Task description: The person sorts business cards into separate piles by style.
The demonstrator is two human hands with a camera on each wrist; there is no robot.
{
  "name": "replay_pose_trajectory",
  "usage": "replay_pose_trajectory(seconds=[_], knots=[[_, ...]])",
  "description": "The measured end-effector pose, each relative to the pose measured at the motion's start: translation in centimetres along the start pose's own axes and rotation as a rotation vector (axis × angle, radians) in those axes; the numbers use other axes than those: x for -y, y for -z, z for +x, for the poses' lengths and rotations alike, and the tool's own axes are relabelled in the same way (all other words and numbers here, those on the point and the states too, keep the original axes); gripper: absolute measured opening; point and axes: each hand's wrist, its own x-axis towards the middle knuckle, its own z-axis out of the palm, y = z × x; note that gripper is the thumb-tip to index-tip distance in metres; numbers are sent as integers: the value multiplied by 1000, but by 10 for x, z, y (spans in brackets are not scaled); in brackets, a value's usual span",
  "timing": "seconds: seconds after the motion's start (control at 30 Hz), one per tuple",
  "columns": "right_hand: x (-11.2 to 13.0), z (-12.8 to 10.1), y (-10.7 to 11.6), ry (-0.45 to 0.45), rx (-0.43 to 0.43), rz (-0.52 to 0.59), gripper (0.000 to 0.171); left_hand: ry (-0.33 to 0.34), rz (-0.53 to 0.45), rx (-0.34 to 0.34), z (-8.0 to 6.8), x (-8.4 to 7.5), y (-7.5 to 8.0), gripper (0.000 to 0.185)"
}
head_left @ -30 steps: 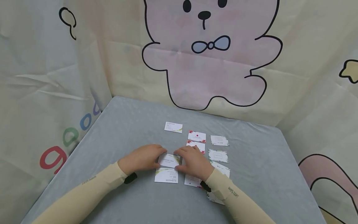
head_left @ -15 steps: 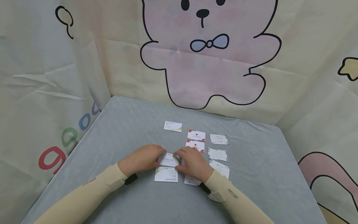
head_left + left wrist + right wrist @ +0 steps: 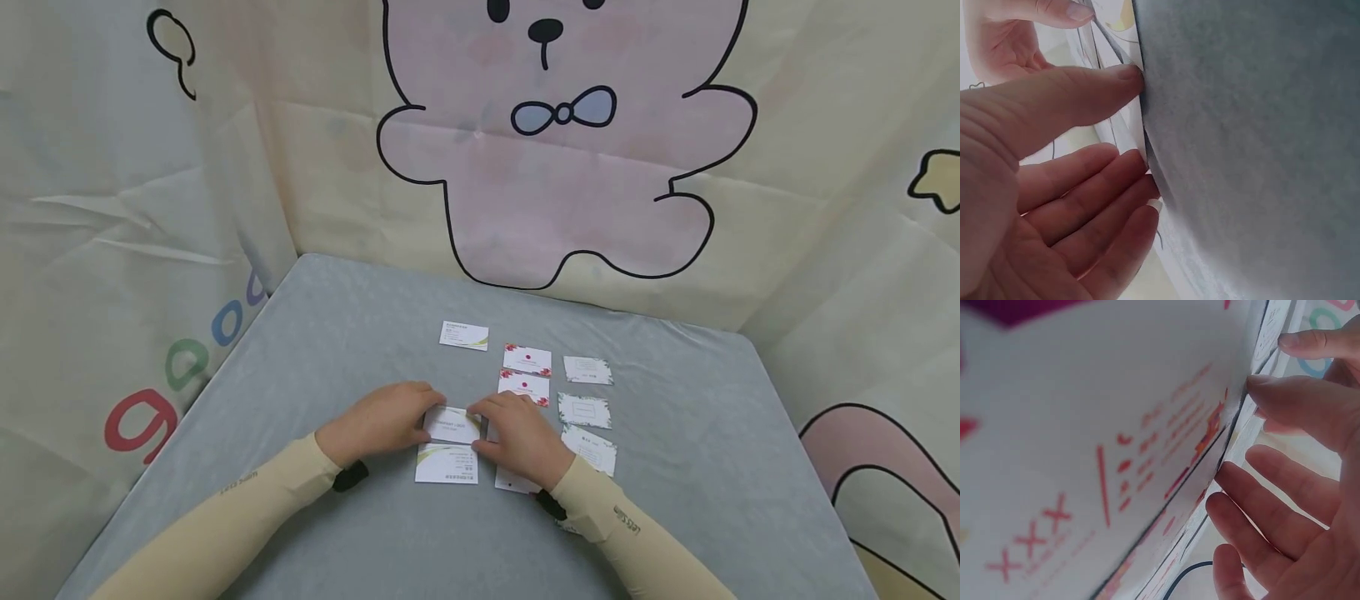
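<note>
2 hands meet over 1 small white card with a green and yellow swoosh, held at the middle of the grey table: the left hand pinches its left edge, thumb on one side and fingertips on the other, and the right hand pinches its right edge the same way. In the left wrist view the thumb and forefinger are closed to a narrow gap on thin card edges, with the other 3 fingers lying loosely straight below. In the right wrist view the thumb presses on a card edge while the other fingers stay relaxed and slightly apart. Just below the held card lies a second swoosh card, flat on the cloth and touching or nearly touching it. A third swoosh card lies well apart, farther up the table. To the right runs a column of red-flowered cards, 2 in plain sight and another partly under the right wrist. Beyond that sits a column of 3 cards with green leafy borders. Both forearms wear beige sleeves. Behind the table hangs a backdrop with a pink cartoon bear.
</note>
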Motion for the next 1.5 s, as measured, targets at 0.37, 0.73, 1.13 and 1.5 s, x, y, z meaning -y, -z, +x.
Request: replay_pose_trajectory(seconds=[0.37,0.73,1.13,1.5], knots=[[-10,24,8,-4,29,21,54,6,-64,-31,11,14,9,53],[-57,90,31,-111,30,62,60,88,-10,-10,90,48,42,58],[-80,123,26,-245,93,136,62,177,-132,63,134,78,38,59],[-81,128,22,-237,78,107,61,165,-115,54,134,83,34,57]])
